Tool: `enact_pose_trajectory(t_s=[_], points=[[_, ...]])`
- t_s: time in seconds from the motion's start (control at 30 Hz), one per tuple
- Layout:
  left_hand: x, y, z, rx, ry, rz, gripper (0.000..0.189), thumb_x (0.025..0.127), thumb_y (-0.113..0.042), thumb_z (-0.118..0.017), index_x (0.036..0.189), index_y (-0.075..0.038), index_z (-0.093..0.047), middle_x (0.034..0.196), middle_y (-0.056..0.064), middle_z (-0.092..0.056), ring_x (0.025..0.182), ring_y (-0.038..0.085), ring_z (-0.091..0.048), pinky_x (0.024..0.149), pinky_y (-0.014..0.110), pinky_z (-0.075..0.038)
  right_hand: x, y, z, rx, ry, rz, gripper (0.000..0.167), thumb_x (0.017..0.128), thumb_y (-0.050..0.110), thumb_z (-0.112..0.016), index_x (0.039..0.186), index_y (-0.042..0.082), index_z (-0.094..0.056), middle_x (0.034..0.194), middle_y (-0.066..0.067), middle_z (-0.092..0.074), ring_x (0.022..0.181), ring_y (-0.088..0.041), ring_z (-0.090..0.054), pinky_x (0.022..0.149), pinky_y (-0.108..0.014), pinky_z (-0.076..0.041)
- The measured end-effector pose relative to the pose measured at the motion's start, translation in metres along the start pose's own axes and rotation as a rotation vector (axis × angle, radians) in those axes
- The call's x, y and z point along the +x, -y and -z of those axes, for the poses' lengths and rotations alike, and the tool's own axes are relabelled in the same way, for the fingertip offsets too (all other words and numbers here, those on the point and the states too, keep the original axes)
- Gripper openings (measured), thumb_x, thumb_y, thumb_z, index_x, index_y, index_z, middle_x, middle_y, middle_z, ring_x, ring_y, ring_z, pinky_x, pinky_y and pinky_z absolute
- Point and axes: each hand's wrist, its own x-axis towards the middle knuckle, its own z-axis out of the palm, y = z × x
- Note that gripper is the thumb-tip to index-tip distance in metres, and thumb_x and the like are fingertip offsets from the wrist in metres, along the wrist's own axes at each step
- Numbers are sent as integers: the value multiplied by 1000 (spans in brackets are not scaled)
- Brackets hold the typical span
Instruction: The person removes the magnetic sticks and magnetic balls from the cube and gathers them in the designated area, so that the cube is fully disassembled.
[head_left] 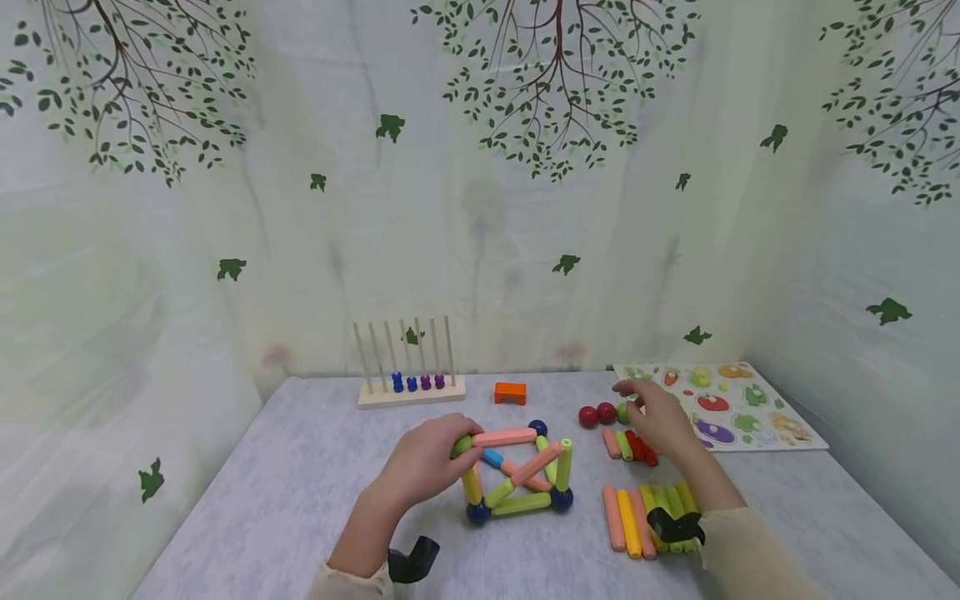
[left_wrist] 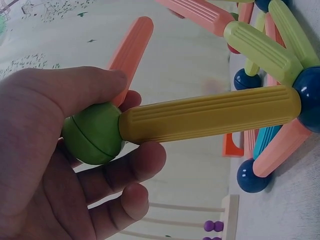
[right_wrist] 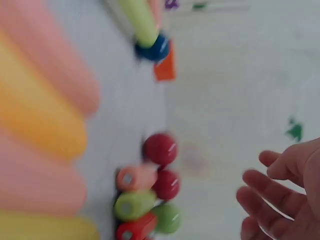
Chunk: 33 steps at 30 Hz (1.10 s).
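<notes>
My left hand [head_left: 429, 457] grips a green ball [left_wrist: 94, 134] at an upper corner of a frame built from sticks and balls. A yellow stick [left_wrist: 210, 114] runs from that ball down to a dark blue ball [head_left: 478, 513], and a pink stick [head_left: 504, 437] also joins the green ball. The frame stands on the table, with a light green stick [head_left: 565, 465] upright at its right. My right hand [head_left: 660, 417], fingers loosely bent and holding nothing, hovers above the red balls [right_wrist: 160, 149] and another green ball [right_wrist: 167, 218].
Short sticks [head_left: 619, 445] lie in front of the loose balls, and a row of longer sticks [head_left: 632, 525] lies nearer. A bead rack [head_left: 411, 395] and an orange block [head_left: 510, 393] stand at the back. A picture board [head_left: 738, 408] lies at the right.
</notes>
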Motion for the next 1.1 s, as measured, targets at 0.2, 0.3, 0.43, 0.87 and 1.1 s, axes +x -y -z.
enact_pose_trajectory(t_s=[0.2, 0.3, 0.43, 0.87, 1.1], points=[[-1, 0, 1, 3, -9, 6, 18, 96, -28, -67, 111, -20, -72, 104, -8, -70, 81, 6, -58, 73, 30, -51, -28, 27, -8, 119, 247, 203, 28, 98, 9, -58, 124, 15, -64, 117, -7, -68, 99, -20, -61, 82, -29, -55], [-1, 1, 2, 0, -9, 8, 17, 95, -28, -68, 111, -21, -72, 104, -8, -70, 81, 6, -58, 73, 31, -51, -35, 32, -17, 130, 398, 257, 26, 97, 14, -64, 122, 16, -65, 113, -5, -68, 95, -16, -60, 81, -24, -51], [-2, 0, 1, -7, -2, 1, 18, 96, -28, -68, 111, -20, -72, 104, -8, -70, 82, 6, -59, 73, 31, -51, -40, 34, -31, 166, 498, 208, 20, 93, 25, -71, 112, 21, -67, 107, 2, -67, 94, -15, -59, 80, -25, -49], [1, 0, 5, -9, 5, 14, 17, 95, -27, -68, 110, -20, -72, 104, -6, -71, 83, 8, -60, 75, 34, -52, -42, 47, -59, 100, 359, 289, 16, 88, 19, -77, 101, 20, -67, 90, 11, -65, 80, -8, -59, 72, -21, -51], [-2, 6, 9, 3, 9, 57, 15, 94, -24, -70, 108, -19, -72, 99, -7, -70, 78, 8, -55, 72, 33, -49, -43, 56, -74, 79, 324, 239, 15, 89, 17, -76, 96, 19, -64, 88, 10, -64, 80, -7, -60, 73, -21, -52]])
